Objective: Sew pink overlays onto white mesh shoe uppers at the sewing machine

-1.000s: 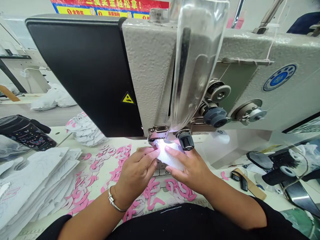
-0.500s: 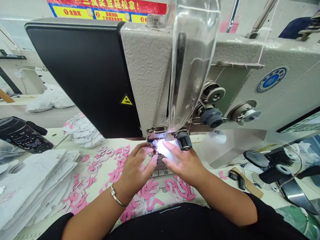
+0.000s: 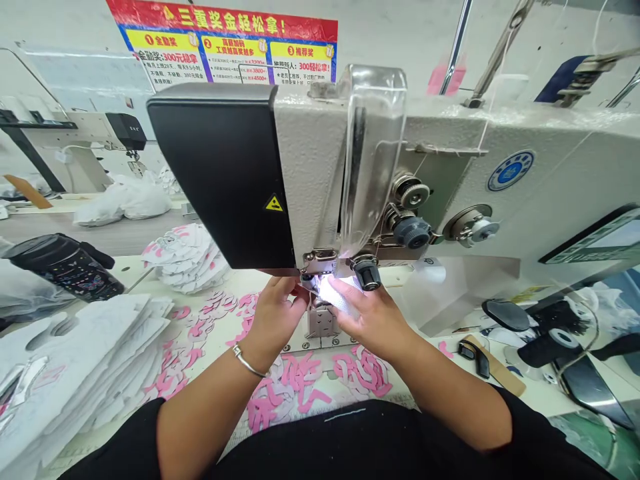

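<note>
White mesh fabric piece [image 3: 341, 303] lies under the presser foot of the grey sewing machine [image 3: 320, 173], lit bright by its lamp. My left hand [image 3: 274, 315] meets it from eight o'clock, fingers curled in narrow, the tips pinching its near-left edge right by the needle. My right hand [image 3: 374, 321] sits at four o'clock of the piece, fingers stretched out close together and pressed flat on top of it. A silver bangle [image 3: 247, 362] rings my left wrist. Pink cut-out shapes [image 3: 300, 390] are strewn over the table at six o'clock of my hands. At nine o'clock, well apart, sits a stack of white cut panels [image 3: 75, 360]; at three o'clock, black thread snips [image 3: 475, 357] lie on the table.
</note>
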Available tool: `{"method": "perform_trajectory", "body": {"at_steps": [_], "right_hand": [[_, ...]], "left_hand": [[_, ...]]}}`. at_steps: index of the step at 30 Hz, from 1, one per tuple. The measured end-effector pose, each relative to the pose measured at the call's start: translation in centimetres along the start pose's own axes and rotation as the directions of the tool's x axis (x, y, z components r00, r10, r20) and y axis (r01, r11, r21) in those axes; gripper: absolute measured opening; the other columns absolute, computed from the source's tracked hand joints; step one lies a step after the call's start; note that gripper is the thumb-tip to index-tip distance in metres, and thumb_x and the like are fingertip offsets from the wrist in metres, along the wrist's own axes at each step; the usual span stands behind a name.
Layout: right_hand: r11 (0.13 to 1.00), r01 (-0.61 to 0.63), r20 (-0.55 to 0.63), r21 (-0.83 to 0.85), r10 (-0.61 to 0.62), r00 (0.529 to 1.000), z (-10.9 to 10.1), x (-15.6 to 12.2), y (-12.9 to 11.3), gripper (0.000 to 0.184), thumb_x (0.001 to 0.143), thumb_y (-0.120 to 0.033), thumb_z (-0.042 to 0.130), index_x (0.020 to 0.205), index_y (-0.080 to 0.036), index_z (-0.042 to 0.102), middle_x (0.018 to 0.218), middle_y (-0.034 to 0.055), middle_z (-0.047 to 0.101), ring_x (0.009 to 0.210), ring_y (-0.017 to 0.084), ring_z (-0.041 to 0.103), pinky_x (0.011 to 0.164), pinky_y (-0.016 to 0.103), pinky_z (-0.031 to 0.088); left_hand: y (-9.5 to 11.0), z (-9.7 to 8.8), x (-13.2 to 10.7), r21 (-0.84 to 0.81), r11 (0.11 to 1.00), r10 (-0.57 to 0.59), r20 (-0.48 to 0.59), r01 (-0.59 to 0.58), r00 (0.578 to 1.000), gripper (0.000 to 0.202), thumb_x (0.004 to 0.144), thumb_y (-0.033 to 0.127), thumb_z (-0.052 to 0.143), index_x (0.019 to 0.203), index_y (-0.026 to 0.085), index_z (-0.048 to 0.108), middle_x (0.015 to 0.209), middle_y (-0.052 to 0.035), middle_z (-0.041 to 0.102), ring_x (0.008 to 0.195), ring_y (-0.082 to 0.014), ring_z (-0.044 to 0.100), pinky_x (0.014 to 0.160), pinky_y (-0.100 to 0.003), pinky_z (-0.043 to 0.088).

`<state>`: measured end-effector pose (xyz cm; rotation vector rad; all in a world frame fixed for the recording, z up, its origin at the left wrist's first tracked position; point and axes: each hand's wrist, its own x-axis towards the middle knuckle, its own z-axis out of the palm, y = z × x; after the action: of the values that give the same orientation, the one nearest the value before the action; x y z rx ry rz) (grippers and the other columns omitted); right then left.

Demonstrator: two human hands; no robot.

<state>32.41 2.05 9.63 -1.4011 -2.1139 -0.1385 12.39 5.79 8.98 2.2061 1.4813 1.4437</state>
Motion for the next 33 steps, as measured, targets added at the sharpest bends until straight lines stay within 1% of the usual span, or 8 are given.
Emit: {"method": "perform_trajectory", "body": {"at_steps": [8,13,16,19,22,24,30,33], "right_hand": [[0.997,-0.016,0.174,0.070,0.004,0.985,-2.5,0.7,-0.8,0.055,0.084,-0.025,0.061,0.137,-0.037,0.053,0.117,0.0063,0.061,0.108,0.026,0.055,0.090,0.039,0.051],[0.993,0.086,0.220,0.082,-0.102,0.970,-2.7,-0.2,-1.0,0.060,0.082,-0.019,0.059,0.139,-0.038,0.050,0.139,0.0070,0.050,0.124,0.031,0.047,0.101,0.047,0.044],[0.973,0.210,0.178,0.099,-0.225,0.958,-2.5,-0.8,-0.6,0.058,0.081,-0.015,0.057,0.136,-0.032,0.054,0.142,0.0075,0.049,0.131,0.029,0.041,0.109,0.045,0.038],[0.959,0.264,0.171,0.102,-0.278,0.945,-2.7,-1.1,-0.4,0.057,0.079,-0.012,0.057,0.133,-0.030,0.057,0.144,0.0079,0.048,0.134,0.028,0.039,0.112,0.045,0.035],[0.957,0.277,0.188,0.091,-0.290,0.938,-3.0,-1.1,-0.5,0.058,0.078,-0.012,0.058,0.132,-0.031,0.057,0.146,0.0080,0.046,0.135,0.028,0.039,0.111,0.047,0.035],[0.951,0.296,0.197,0.087,-0.308,0.931,-3.2,-1.1,-0.6,0.057,0.079,-0.012,0.058,0.133,-0.031,0.057,0.147,0.0079,0.045,0.135,0.028,0.039,0.110,0.049,0.037],[0.905,0.412,0.214,0.105,-0.425,0.879,-3.8,-1.6,-0.6,0.053,0.081,-0.015,0.062,0.133,-0.030,0.056,0.150,0.0062,0.042,0.138,0.028,0.036,0.113,0.049,0.032],[0.864,0.471,0.191,0.178,-0.500,0.845,-4.0,-2.0,0.0,0.045,0.088,-0.039,0.065,0.132,-0.031,0.056,0.150,0.0054,0.043,0.136,0.027,0.038,0.112,0.048,0.033]], "left_hand": [[-1.1,-1.3,-0.4,0.064,0.965,0.256,-0.001,-0.256,0.967,0.017,0.083,0.015,0.061,0.095,0.024,0.069,0.098,-0.0026,0.069,0.091,-0.0172,0.067,0.083,-0.031,0.055],[-0.2,-3.5,-3.1,-0.065,0.960,0.275,0.058,-0.272,0.960,0.021,0.083,0.011,0.059,0.098,0.024,0.066,0.110,-0.0038,0.067,0.106,-0.0189,0.062,0.094,-0.035,0.050],[-0.1,-4.4,-3.7,-0.291,0.949,0.173,0.143,-0.125,0.975,0.017,0.080,0.014,0.060,0.093,0.023,0.066,0.108,-0.0050,0.065,0.107,-0.0214,0.060,0.094,-0.038,0.048],[-0.4,-4.5,-2.5,-0.565,0.785,-0.148,0.226,0.253,0.963,0.012,0.082,0.024,0.056,0.091,0.022,0.065,0.103,-0.0051,0.064,0.099,-0.0201,0.060,0.087,-0.035,0.048],[-0.3,-3.5,0.4,-0.666,0.509,-0.475,0.311,0.545,0.823,0.018,0.082,0.036,0.061,0.088,0.020,0.063,0.094,-0.0043,0.065,0.086,-0.0164,0.060,0.077,-0.029,0.049],[0.0,-2.3,2.5,-0.651,0.360,-0.527,0.450,0.668,0.721,0.021,0.076,0.037,0.067,0.083,0.018,0.064,0.086,-0.0053,0.066,0.077,-0.0160,0.061,0.071,-0.029,0.049],[0.7,0.1,4.7,-0.644,0.277,-0.503,0.535,0.713,0.678,0.021,0.061,0.018,0.077,0.078,0.016,0.065,0.073,-0.0039,0.065,0.062,-0.0135,0.058,0.058,-0.027,0.049],[0.6,-0.8,3.1,-0.671,0.260,-0.499,0.523,0.694,0.692,0.017,0.063,0.019,0.076,0.071,0.015,0.062,0.067,-0.0016,0.061,0.058,-0.0104,0.055,0.056,-0.024,0.048]]}}
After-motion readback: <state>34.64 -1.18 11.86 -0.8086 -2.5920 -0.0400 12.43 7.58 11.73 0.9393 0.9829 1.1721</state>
